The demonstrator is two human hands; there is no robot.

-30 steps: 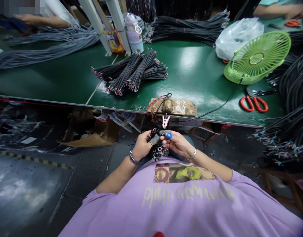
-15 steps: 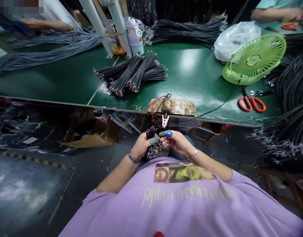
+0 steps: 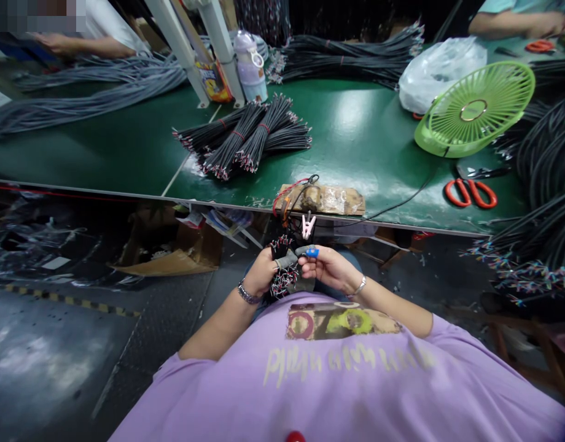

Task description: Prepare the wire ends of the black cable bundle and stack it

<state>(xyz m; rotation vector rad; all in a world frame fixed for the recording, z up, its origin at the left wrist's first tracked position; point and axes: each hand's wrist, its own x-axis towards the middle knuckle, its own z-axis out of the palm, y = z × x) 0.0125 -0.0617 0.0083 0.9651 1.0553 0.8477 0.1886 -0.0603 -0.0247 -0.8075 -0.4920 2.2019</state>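
In my lap, below the table edge, my left hand (image 3: 264, 270) is wrapped round a bundle of short black cables (image 3: 283, 283) with stripped red and white wire ends. A grey cover is on its thumb. My right hand (image 3: 331, 267) meets it from the right, thumb and forefinger pinched at the bundle's side. Blue tape and a grey fingertip cover are on that hand. What lies in the pinch is too small to make out. Just above the hands, a pink clip (image 3: 309, 227) hangs at the table edge by a wooden block (image 3: 338, 199) with red and black wires.
On the green table (image 3: 139, 159) lie tied cable bundles (image 3: 245, 135), a bottle (image 3: 251, 67), a green fan (image 3: 473, 110), a plastic bag (image 3: 441, 70) and red-handled pliers (image 3: 470, 192). Long black cables (image 3: 549, 178) hang over the right side. Other people's arms (image 3: 93, 46) show at the back.
Both hands and the cable bundle have shifted very slightly left. My right fingertips have moved a little toward the left thumb. The things on the table stay where they were.
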